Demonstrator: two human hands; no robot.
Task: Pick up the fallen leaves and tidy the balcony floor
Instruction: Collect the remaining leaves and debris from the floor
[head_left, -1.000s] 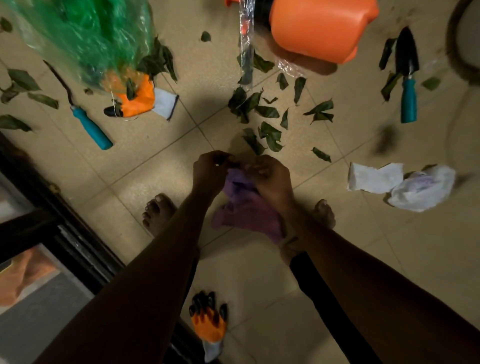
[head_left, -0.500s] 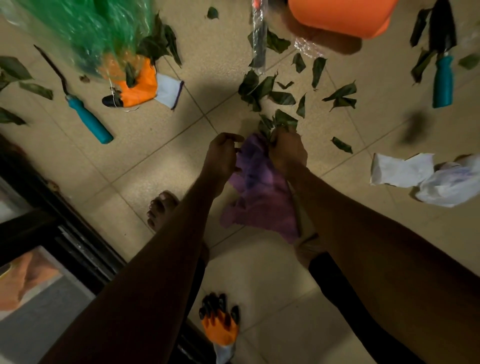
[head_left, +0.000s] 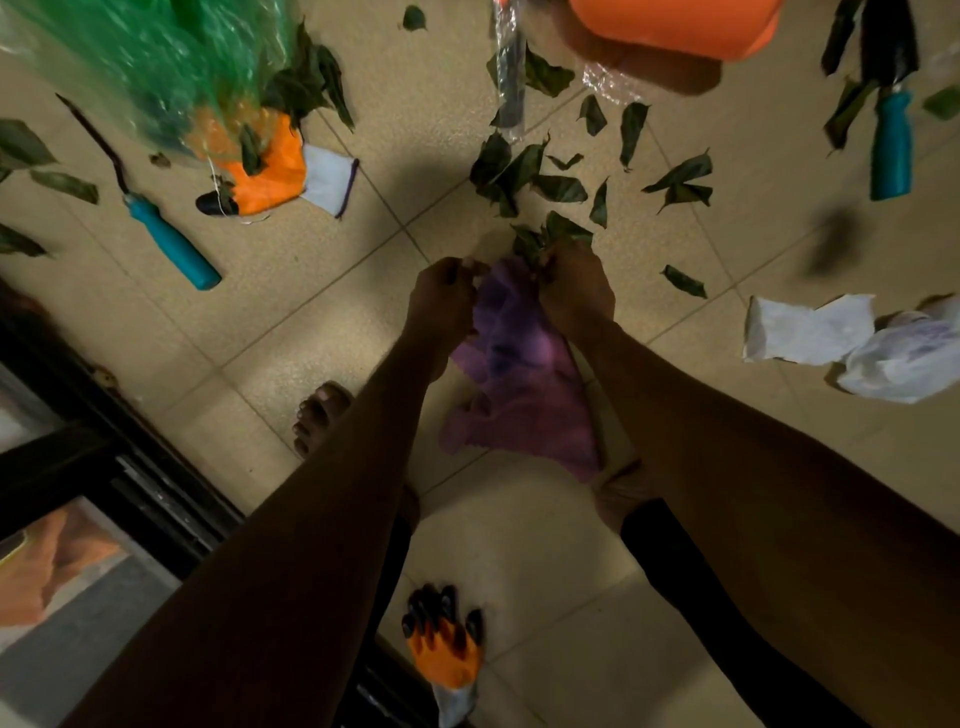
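Purple bag (head_left: 519, 364) is hanging between my hands: my left hand (head_left: 441, 301) is pinching its rim to hold the mouth open, my right hand (head_left: 576, 296) is clamping a bunch of leaves (head_left: 545, 236) there; more are lying just on the far side.

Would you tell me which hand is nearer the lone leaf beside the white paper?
Right. Both hands hold the purple bag; the right hand is just left of that leaf, the left hand further left across the bag.
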